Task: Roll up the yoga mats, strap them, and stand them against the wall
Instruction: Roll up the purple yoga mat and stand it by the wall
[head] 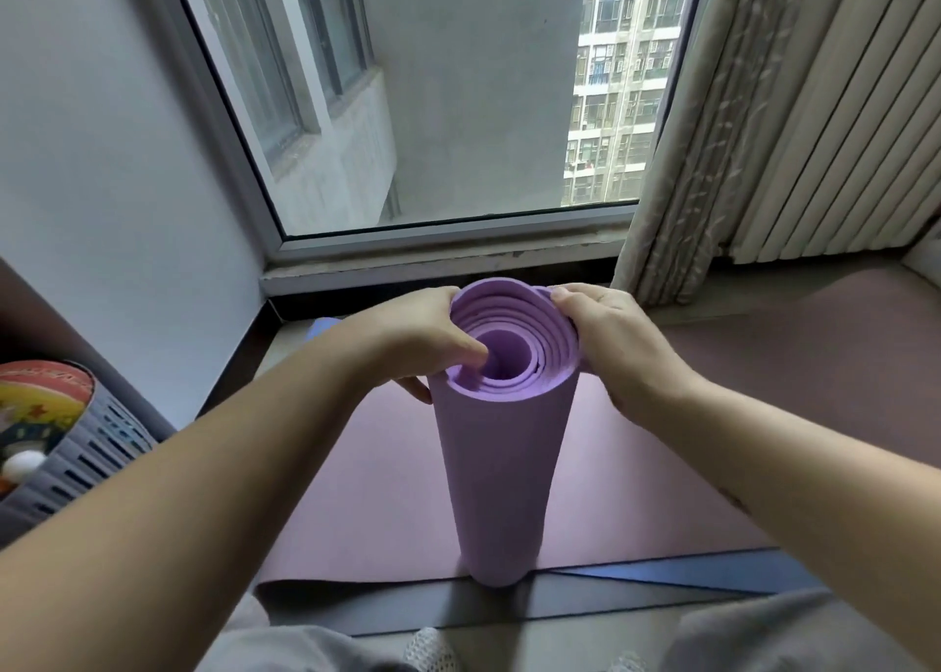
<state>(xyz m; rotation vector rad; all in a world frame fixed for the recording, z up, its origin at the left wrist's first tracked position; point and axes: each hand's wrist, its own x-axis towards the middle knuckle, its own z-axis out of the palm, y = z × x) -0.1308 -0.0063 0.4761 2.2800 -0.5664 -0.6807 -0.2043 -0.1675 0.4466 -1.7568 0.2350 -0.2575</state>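
A rolled lilac yoga mat (499,467) stands upright on end in front of me, its spiral top facing the camera. My left hand (417,335) grips the top rim on the left, its thumb dipping into the inner coils. My right hand (616,345) holds the right side of the top, fingers curled over the outer edge. The roll stands on a flat pinkish-purple mat (636,467) spread on the window ledge. No strap is visible on the roll.
A blue mat edge (713,572) shows under the flat mat at the front. A window (433,111) rises behind, curtains (764,136) at the right, a white wall (102,187) at the left. A grey basket (76,457) sits at the left edge.
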